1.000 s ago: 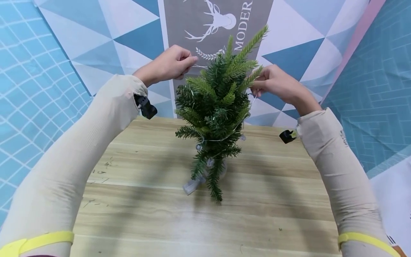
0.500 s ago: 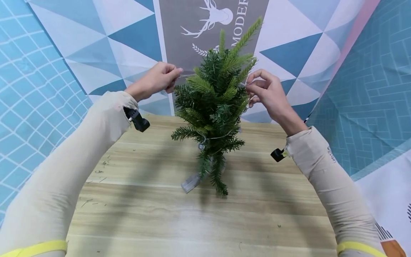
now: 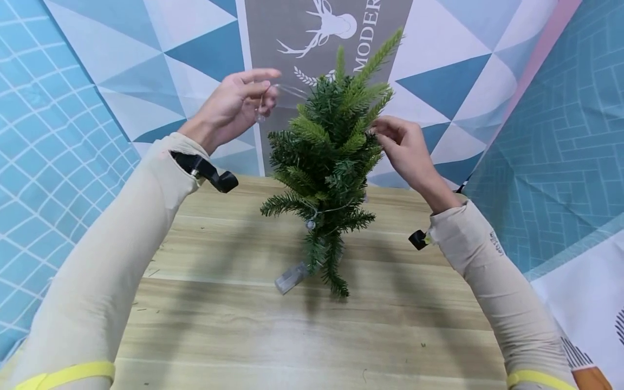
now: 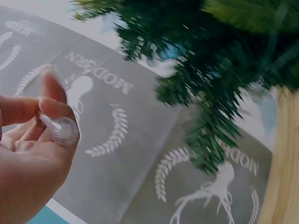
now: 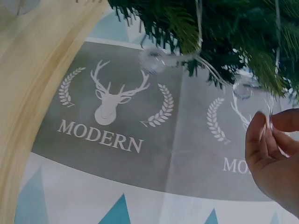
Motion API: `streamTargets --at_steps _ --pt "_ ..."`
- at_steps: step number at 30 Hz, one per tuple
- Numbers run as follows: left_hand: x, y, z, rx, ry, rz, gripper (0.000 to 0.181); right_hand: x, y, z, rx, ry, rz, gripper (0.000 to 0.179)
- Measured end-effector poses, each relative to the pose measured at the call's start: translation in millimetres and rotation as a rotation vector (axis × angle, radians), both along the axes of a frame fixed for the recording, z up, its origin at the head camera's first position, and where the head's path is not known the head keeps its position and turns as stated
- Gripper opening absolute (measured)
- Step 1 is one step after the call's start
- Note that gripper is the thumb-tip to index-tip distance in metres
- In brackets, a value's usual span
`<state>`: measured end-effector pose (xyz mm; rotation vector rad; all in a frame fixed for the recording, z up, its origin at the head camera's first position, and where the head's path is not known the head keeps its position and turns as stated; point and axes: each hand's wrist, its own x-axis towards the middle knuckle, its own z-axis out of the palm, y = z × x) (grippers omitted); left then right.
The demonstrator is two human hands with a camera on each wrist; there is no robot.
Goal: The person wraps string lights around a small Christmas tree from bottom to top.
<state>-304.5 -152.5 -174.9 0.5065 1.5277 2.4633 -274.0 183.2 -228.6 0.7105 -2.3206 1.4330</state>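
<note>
A small artificial Christmas tree point(image 3: 336, 157) stands upright on the table, with a clear string of lights wound around it. Left of its upper part, my left hand point(image 3: 226, 108) pinches the light string, and a clear bulb point(image 4: 64, 130) hangs at the fingers. From there the wire point(image 3: 292, 89) runs to the tree's upper branches. At the tree's right side my right hand point(image 3: 404, 149) pinches the wire between thumb and fingers, its fingertips partly behind needles. Two more clear bulbs, one of them the larger-looking bulb point(image 5: 152, 60), hang below the branches in the right wrist view.
A clear plastic box point(image 3: 291, 278) lies on the wooden table point(image 3: 219, 325) by the tree's foot. Small needle scraps are scattered about the table. Behind the tree hangs a patterned cloth point(image 3: 205, 32) with a grey deer panel.
My left hand has moved left from the treetop, dipped, then risen, its fingers now more spread, with a bulb showing below them. My right hand has come slightly lower against the tree's right side.
</note>
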Motion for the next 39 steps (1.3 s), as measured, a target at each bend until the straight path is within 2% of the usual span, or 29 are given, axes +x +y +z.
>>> streamTargets --at_steps 2,4,8,10,13,16,18,20,23,25,28,32,34,36,39 --pt "0.5 1.3 2.0 -0.017 0.023 0.008 0.026 0.4 -3 -0.6 0.018 -0.007 -0.025 0.036" --pt "0.9 2.5 1.0 -0.072 0.027 0.015 0.027 0.9 -6 -1.5 0.042 -0.023 -0.052 0.042" --pt "1.8 1.2 -8.3 -0.27 0.031 0.008 0.034 4.1 -8 -0.4 0.126 -0.084 -0.085 0.054" --pt "4.1 -1.5 -13.5 -0.395 0.058 0.009 0.039 6.7 -8 1.4 0.169 -0.126 -0.077 0.059" --pt "9.8 -7.5 -20.2 -0.646 0.152 0.068 0.041 11.1 -5 3.6 0.207 -0.174 -0.058 0.055" --pt "16.0 -10.0 -25.4 -0.86 0.271 0.124 0.039 13.7 -1 4.6 0.19 -0.184 -0.034 0.048" --pt "20.2 -9.6 -29.1 -0.944 0.343 0.138 0.036 15.4 2 4.3 0.171 -0.186 -0.011 0.047" --pt "26.3 -9.2 -32.7 -0.971 0.382 0.129 0.035 17.9 6 2.3 0.152 -0.193 0.018 0.045" --pt "36.9 -12.4 -38.2 -0.96 0.397 0.131 0.031 24.7 11 -4.1 0.126 -0.196 0.038 0.044" --pt "44.1 -17.4 -41.3 -0.895 0.377 0.122 0.027 31.9 14 -10.5 0.097 -0.175 0.036 0.043" --pt "55.2 -25.9 -44.6 -0.706 0.337 0.076 0.022 44.1 15 -21.5 0.037 -0.094 0.031 0.037" --pt "69.8 -28.7 -41.8 -0.327 0.259 -0.054 0.023 61.4 8 -34.8 -0.049 0.058 0.023 0.028" --pt "74.6 -25.6 -37.0 -0.177 0.234 -0.102 0.023 69.7 2 -38.0 -0.074 0.141 0.004 0.026" --pt "78.2 -21.4 -30.3 -0.072 0.215 -0.122 0.023 76.1 -4 -37.9 -0.088 0.231 -0.013 0.027" --pt "82.7 -15.0 -19.6 -0.003 0.199 -0.095 0.022 84.0 -14 -32.3 -0.073 0.39 -0.065 0.028"
